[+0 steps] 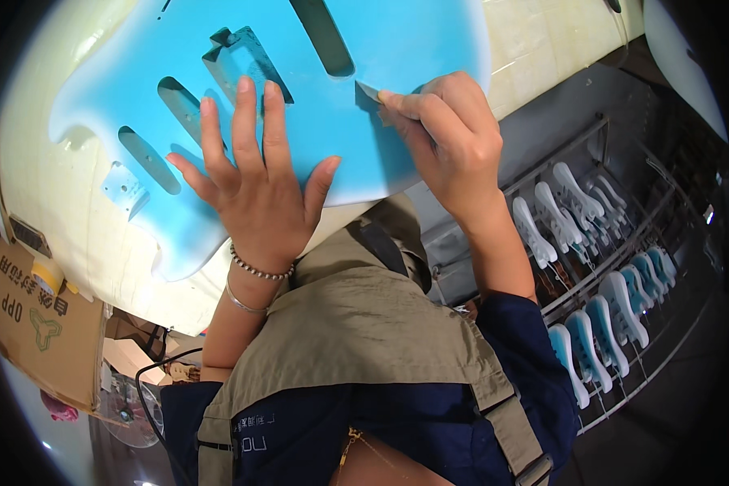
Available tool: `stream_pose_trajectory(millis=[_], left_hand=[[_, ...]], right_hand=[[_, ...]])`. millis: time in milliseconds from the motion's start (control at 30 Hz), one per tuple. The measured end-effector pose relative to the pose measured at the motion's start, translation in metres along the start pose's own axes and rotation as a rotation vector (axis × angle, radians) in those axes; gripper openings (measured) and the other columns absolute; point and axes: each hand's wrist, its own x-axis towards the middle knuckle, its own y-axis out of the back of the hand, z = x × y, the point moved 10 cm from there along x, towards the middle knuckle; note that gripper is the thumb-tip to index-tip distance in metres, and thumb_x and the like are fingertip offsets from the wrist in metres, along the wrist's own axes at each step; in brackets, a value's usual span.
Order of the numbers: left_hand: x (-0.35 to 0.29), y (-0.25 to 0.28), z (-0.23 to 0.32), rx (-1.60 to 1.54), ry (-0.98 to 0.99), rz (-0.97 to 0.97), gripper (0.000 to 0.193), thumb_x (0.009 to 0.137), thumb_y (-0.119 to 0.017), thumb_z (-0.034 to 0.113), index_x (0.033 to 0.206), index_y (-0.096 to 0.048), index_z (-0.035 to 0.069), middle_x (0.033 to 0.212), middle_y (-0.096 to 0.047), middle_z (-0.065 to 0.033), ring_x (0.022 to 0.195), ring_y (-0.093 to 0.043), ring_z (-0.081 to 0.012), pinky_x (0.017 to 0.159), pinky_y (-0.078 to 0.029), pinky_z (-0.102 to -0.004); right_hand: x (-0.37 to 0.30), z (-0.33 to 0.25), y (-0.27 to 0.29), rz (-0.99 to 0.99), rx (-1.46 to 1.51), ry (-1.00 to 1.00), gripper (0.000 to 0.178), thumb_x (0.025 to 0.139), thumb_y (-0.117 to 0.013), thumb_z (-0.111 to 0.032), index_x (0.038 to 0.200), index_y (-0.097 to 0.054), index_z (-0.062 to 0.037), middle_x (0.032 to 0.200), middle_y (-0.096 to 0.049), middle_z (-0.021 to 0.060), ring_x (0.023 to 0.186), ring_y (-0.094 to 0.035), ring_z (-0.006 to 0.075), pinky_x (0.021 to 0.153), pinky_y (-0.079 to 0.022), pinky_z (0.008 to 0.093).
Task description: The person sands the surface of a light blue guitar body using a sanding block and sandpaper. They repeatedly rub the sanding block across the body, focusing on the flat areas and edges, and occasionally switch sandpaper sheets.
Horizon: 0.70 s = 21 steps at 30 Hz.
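Observation:
A light-blue electric guitar body (324,142) with whitish edges lies flat before me, several cavities cut into its face. My left hand (255,174) rests on it with fingers spread, the fingertips over the middle slot and the squarish cavity. In my right hand (454,134) a small pointed blade (369,89) is pinched between thumb and fingers. Its tip is at the body's surface, just below the rounded end of the long slot (328,40). The blade's grip is mostly hidden by my fingers.
Under the guitar body is a cream-covered worktable (24,186). A wire rack (535,304) at the right holds several white and blue guitar parts. At the lower left stand a cardboard box (40,324) and a yellow tape roll (47,277). Another pale panel (688,57) shows at upper right.

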Motion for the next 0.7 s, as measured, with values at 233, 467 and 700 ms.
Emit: stream_pose_trajectory(millis=[233,467,700], left_hand=[[0.0,0.001,0.0,-0.005,-0.002,0.011,0.079,0.093,-0.041,0.061,0.146,-0.036,0.003,0.153,-0.03,-0.0105,0.142,-0.019,-0.0371,0.105,-0.008,-0.0706],[0.0,0.002,0.001,-0.008,-0.005,0.015,0.078,0.093,-0.041,0.061,0.146,-0.036,0.003,0.153,-0.03,-0.0107,0.142,-0.019,-0.0373,0.105,-0.008,-0.0705],[-0.001,0.002,0.001,-0.009,-0.01,0.028,0.078,0.093,-0.041,0.061,0.146,-0.036,0.003,0.153,-0.03,-0.0107,0.142,-0.019,-0.0372,0.105,-0.008,-0.0703]], right_hand=[[0.007,0.0,0.001,0.024,0.004,0.052,0.019,0.063,-0.074,0.002,0.08,-0.066,-0.0047,0.066,-0.049,0.006,0.063,-0.05,0.0239,0.053,-0.041,0.0344],[0.016,0.002,0.003,0.077,0.015,0.057,0.017,0.066,-0.075,0.001,0.079,-0.065,-0.0049,0.067,-0.051,0.0053,0.062,-0.051,0.0232,0.052,-0.041,0.0341],[0.018,0.002,0.003,0.008,0.02,0.067,0.018,0.064,-0.073,-0.001,0.079,-0.067,-0.0073,0.065,-0.051,0.0034,0.062,-0.051,0.0221,0.052,-0.041,0.0335]])
